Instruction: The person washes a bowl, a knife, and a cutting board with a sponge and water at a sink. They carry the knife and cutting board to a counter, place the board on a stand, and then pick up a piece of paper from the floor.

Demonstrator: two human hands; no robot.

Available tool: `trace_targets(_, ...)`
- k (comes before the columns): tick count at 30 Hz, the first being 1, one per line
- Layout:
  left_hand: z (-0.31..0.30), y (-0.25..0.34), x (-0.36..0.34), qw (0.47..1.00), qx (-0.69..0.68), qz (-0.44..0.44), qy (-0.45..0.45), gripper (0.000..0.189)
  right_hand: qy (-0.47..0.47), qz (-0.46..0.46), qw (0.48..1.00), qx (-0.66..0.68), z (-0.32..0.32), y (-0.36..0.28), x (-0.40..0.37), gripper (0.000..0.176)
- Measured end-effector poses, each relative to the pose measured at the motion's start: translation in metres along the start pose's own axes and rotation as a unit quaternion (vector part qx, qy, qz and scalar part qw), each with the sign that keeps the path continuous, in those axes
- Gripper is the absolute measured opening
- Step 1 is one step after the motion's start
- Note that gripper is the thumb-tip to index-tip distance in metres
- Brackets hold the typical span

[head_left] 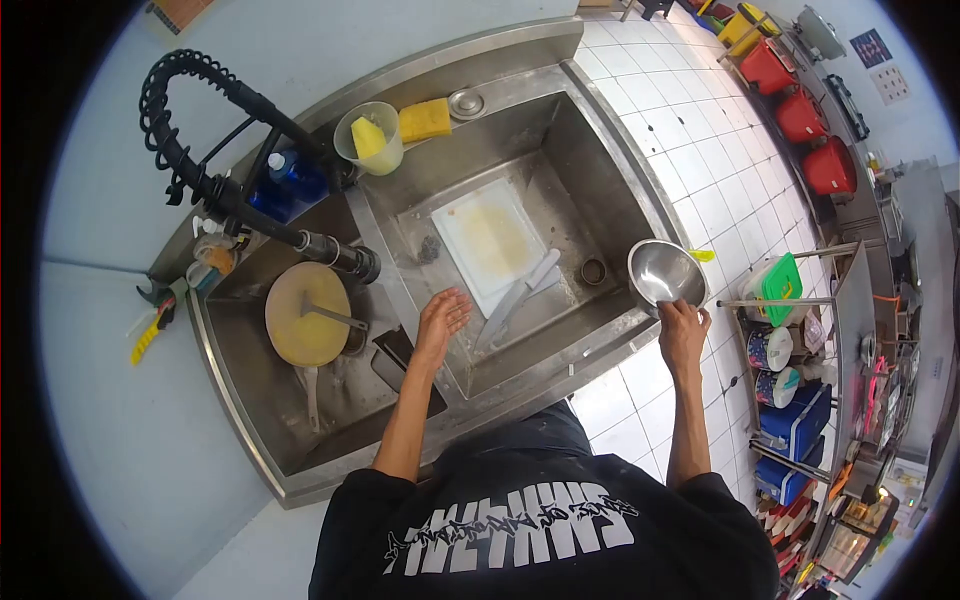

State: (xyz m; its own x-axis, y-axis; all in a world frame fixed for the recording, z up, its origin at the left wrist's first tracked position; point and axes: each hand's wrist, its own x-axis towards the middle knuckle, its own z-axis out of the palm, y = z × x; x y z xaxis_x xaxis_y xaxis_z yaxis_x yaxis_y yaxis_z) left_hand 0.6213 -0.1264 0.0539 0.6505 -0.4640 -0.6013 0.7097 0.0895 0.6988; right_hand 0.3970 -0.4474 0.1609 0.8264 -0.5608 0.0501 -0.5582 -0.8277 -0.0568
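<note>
My right hand [682,335] grips the rim of a shiny metal bowl [662,275], held tilted beyond the sink's right edge, its inside toward me. My left hand [443,322] is over the divider between the two basins, fingers stretched out, holding nothing. Near it in the right basin lie a white cutting board [490,240] with a yellowish stain, a knife [515,300] with a pale handle, and a dark scouring pad [430,249]. In the left basin a round yellowish dish [290,330] carries a metal utensil [335,316]; another handle [311,395] shows below it.
A black spring faucet [225,200] arches over the left basin. On the back ledge are a plastic tub [370,140] with a yellow piece inside, a yellow sponge [425,120] and a blue bottle [290,180]. Shelves with a green-lidded container [780,288] stand to the right.
</note>
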Motion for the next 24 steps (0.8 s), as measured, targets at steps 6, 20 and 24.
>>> trace_targets(6,0.005,-0.012,0.002,0.999,0.031,-0.029,-0.004,0.03,0.046,0.05,0.997,-0.02,0.036,0.03,-0.024,0.017)
trace_targets(20,0.007,-0.023,0.005,0.997,0.048,-0.054,0.012,0.029,-0.031,0.162,0.986,-0.034,0.043,0.037,-0.001,0.034)
trace_targets(24,0.008,-0.022,0.006,0.997,0.055,-0.057,0.013,0.03,-0.034,0.165,0.985,-0.028,0.046,0.039,-0.002,0.04)
